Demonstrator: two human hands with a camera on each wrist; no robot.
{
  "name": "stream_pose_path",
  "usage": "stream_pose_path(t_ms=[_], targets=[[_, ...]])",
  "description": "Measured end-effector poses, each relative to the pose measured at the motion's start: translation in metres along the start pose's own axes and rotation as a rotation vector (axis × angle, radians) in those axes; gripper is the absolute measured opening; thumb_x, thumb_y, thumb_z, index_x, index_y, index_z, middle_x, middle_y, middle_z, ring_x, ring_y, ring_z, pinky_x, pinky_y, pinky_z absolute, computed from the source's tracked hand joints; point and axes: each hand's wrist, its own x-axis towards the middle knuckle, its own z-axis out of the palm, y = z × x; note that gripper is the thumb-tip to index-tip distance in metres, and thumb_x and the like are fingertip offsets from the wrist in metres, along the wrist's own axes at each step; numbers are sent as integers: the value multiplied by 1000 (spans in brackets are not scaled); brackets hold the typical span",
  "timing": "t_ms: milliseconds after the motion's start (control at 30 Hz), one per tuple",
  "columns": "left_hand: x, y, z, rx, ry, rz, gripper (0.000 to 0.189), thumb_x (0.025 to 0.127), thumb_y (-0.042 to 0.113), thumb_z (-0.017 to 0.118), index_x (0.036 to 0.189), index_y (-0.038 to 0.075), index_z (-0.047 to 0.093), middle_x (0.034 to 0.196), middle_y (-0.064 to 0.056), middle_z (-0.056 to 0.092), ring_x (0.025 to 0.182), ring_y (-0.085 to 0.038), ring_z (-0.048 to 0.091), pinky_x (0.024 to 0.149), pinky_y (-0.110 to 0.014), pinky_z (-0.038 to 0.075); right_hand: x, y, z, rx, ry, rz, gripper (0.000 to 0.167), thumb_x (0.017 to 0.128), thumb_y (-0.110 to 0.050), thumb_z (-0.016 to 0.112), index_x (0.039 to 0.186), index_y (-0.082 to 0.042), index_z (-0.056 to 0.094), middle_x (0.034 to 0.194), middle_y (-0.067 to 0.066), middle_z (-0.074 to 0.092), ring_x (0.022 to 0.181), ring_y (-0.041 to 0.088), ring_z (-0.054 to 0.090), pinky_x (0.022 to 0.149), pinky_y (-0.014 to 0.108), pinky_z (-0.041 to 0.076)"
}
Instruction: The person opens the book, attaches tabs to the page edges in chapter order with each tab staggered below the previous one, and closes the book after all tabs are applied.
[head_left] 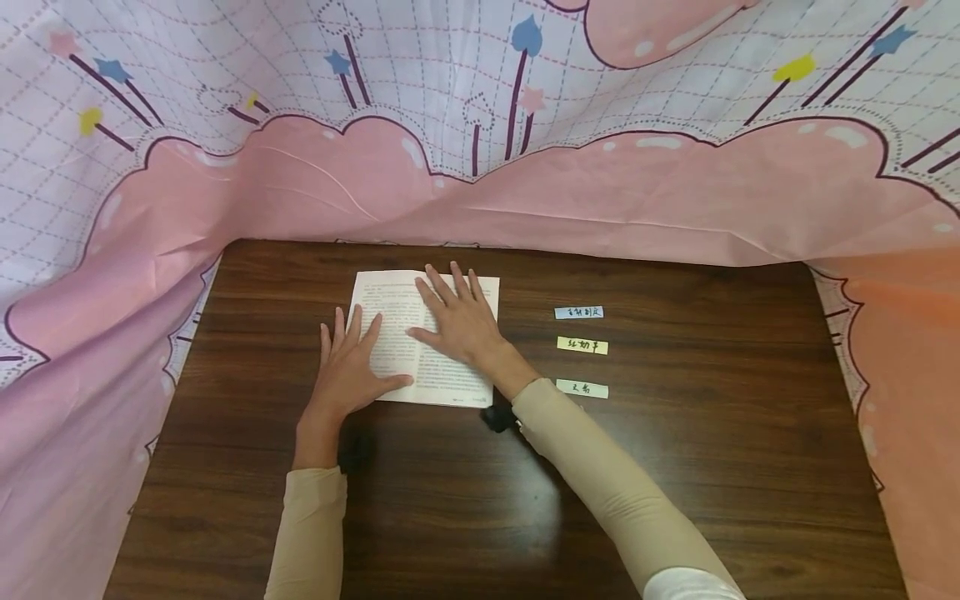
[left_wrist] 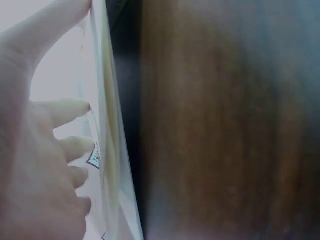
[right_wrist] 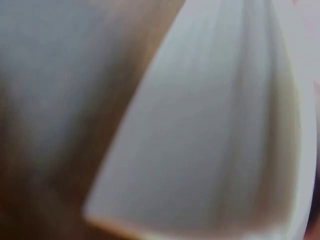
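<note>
An open book (head_left: 397, 333) with printed pages lies on the dark wooden table, left of the middle. My right hand (head_left: 461, 321) rests flat across its right page, fingers spread toward the top edge. At the left page's outer edge is my left hand (head_left: 351, 367), fingers straight and spread, its thumb stretched along the lower part of the page. In the left wrist view the left hand (left_wrist: 45, 165) reaches over the bright page, with the layered page edges (left_wrist: 112, 125) beside its fingertips. Close up, the right wrist view has the blurred book pages (right_wrist: 185, 140).
Right of the book, three paper strips with handwriting lie in a column: blue (head_left: 579, 312), yellow (head_left: 582, 345) and pale green (head_left: 582, 388). A patterned pink and white cloth (head_left: 525, 208) hangs around the back and sides of the table (head_left: 712, 433).
</note>
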Motion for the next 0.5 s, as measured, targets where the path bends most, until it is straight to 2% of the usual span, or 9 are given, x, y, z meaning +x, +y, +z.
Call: stream_pose_path(t_ms=[233, 333, 500], targets=[[-1, 4, -3, -32, 132, 106, 97, 74, 58, 80, 148, 6, 46, 161, -18, 26, 150, -43, 8, 118, -60, 3, -7, 3, -3, 102, 28, -23, 89, 92, -79, 22, 161, -24, 8, 167, 0, 0, 152, 36, -2, 120, 50, -6], [-1, 5, -3, -75, 185, 125, 87, 74, 48, 84, 144, 7, 52, 156, -16, 35, 148, -43, 17, 118, -61, 10, -11, 8, -4, 139, 49, -31, 88, 93, -78, 22, 161, -24, 10, 167, 1, 1, 151, 36, -3, 120, 49, -7], [-1, 5, -4, -131, 233, 127, 81, 75, 44, 86, 142, 12, 55, 154, -12, 39, 147, -40, 23, 116, -61, 17, -18, 21, -8, 155, 91, -27, 88, 93, -77, 24, 161, -22, 14, 167, 2, 4, 151, 37, -2, 120, 49, -5]])
